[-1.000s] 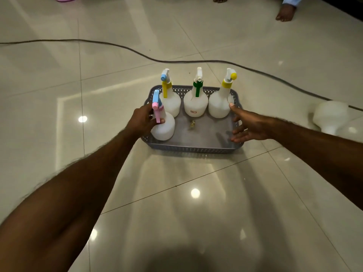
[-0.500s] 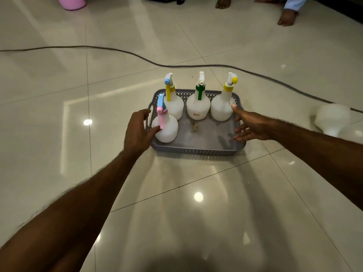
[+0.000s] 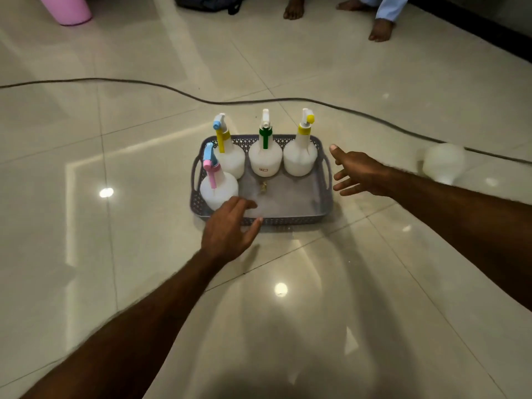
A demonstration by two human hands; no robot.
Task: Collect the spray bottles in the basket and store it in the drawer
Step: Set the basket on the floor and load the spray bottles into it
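Head view shows us a grey perforated basket (image 3: 324,194) sitting on the glossy tiled floor (image 3: 288,326), with four white spray bottles standing upright inside it. Along the far wall we see the yellow-and-blue bottle (image 3: 229,156), the green-collared bottle (image 3: 264,158) and the yellow-topped bottle (image 3: 300,156) in a row, close together. In the near left corner stands the pink-and-blue bottle (image 3: 217,188), just in front of the yellow-and-blue one. Our left hand (image 3: 230,228) reaches over the basket's near rim beside that bottle, fingers loosely spread and holding nothing; whether the fingertips touch the bottle we cannot tell. Our right hand (image 3: 355,174) hovers just off the basket's right handle, fingers splayed and thumb raised, gripping nothing. A blurred white bottle (image 3: 443,162) lies on the floor well to the right, outside the basket. Behind the basket a dark cable (image 3: 161,85) snakes across the tiles. At the far edge we see a pink bucket (image 3: 67,10), a dark bag (image 3: 210,2) and bare feet (image 3: 380,30) of other people.
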